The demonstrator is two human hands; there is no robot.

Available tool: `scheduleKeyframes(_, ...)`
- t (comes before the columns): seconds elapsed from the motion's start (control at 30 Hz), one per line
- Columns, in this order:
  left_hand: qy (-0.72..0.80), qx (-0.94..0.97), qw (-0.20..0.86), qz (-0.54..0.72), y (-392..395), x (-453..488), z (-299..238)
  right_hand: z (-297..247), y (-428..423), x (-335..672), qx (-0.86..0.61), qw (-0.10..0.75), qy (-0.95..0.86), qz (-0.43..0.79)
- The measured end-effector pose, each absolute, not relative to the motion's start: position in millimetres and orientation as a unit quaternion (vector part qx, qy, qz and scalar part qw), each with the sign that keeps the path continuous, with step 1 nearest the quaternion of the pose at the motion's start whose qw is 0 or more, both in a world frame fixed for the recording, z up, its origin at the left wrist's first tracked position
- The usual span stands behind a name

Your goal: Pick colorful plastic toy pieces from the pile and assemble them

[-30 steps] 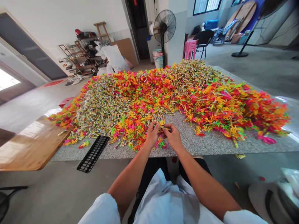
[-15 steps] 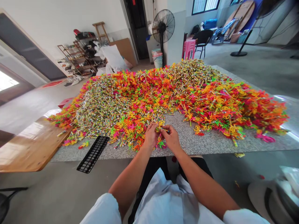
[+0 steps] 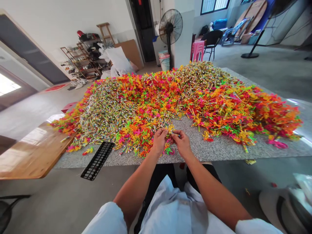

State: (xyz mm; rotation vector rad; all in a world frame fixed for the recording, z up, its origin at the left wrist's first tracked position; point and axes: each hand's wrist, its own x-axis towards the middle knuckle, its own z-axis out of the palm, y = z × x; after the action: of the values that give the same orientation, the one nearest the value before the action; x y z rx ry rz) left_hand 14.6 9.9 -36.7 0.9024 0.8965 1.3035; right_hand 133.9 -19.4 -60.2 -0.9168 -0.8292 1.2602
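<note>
My left hand [image 3: 159,141] and my right hand [image 3: 181,143] meet at the near edge of a speckled granite table [image 3: 214,150]. Both are closed in a pinch on small pieces: a yellow plastic ring piece [image 3: 170,127] at the left fingertips and a thin striped tube [image 3: 175,134] at the right fingertips. Just beyond them spreads a huge heap of neon plastic pieces and striped tubes [image 3: 170,97] covering most of the table.
A black perforated tray [image 3: 97,160] hangs over the table's near-left edge. A wooden tabletop [image 3: 31,156] adjoins on the left. A standing fan [image 3: 170,29], a pink stool [image 3: 197,50], shelves [image 3: 83,60] and chairs stand behind.
The hands stay together at the same spot; the fingers have shifted slightly around the small pieces. The view has barely moved.
</note>
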Motion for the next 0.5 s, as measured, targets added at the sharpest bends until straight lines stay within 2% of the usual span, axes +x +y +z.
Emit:
scheduleKeyframes(0.27,0.458,0.414,0.576,0.536,4,23,-35,-62,-21,149,-0.510,0.575,-0.572,0.285)
scheduleKeyframes(0.4,0.481,0.461,0.550,0.503,11,20,-42,-65,-18,158,-0.520,0.544,-0.603,0.263)
scheduleKeyframes(0.5,0.487,0.474,0.550,0.485,14,16,-47,-65,-18,163,-0.508,0.540,-0.597,0.306)
